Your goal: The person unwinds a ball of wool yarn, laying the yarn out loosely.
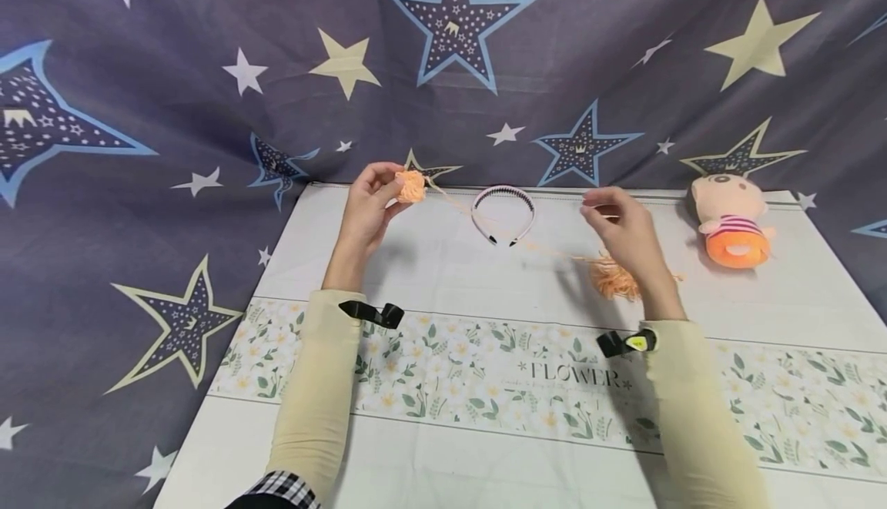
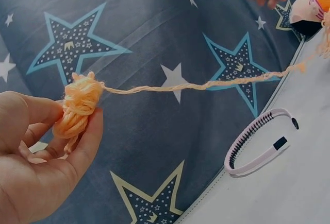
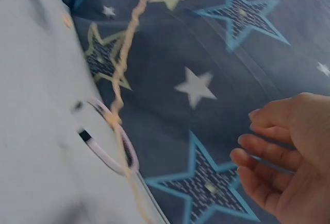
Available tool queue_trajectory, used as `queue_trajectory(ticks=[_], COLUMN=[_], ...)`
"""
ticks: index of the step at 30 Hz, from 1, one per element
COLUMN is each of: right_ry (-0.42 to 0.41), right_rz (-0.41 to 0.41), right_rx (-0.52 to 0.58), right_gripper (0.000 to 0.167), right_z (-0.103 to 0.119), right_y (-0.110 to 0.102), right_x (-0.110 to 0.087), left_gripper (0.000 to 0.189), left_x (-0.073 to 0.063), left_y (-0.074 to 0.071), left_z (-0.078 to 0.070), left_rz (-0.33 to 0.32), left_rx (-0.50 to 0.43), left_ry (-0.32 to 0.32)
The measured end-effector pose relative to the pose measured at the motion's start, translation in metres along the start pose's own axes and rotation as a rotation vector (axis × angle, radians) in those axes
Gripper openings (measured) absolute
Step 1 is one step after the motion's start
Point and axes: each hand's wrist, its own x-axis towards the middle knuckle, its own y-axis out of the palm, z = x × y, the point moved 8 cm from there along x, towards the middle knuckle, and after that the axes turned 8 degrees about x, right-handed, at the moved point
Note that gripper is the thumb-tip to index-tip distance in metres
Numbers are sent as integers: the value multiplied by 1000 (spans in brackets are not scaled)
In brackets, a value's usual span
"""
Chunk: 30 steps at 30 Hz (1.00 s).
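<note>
My left hand pinches a small wound bundle of orange yarn between thumb and fingertips, held up above the table's far left. In the left wrist view, strands wrap round the middle of this bundle. A yarn strand runs from it to the right, towards a loose heap of orange yarn on the table. Above that heap hovers my right hand, fingers loosely bent. Nothing shows between the right hand's fingers in its wrist view; the strand passes apart from them.
A pale pink headband with dark inner teeth lies near the table's back edge, beneath the strand. At the back right lies a plush doll with a striped top. A star-patterned curtain rises behind the white table cover.
</note>
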Motion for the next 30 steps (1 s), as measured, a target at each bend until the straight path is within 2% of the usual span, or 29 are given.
queue_trajectory(ticks=[8, 12, 17, 23, 30], right_ry=[-53, -87, -84, -99, -131], right_rz=[94, 126, 163, 192, 199], right_rx=[128, 165, 190, 218, 211], right_gripper=[25, 24, 27, 24, 14], right_z=[14, 18, 17, 20, 34], right_y=[64, 90, 118, 142, 153], right_x=[13, 15, 18, 19, 15], left_gripper=[14, 14, 14, 14, 14], left_x=[0, 1, 1, 0, 0], left_y=[5, 6, 7, 8, 8], left_z=[3, 4, 5, 6, 6], left_rz=[11, 12, 14, 17, 16], left_rx=[14, 18, 15, 21, 8], left_ry=[-14, -19, -23, -30, -27])
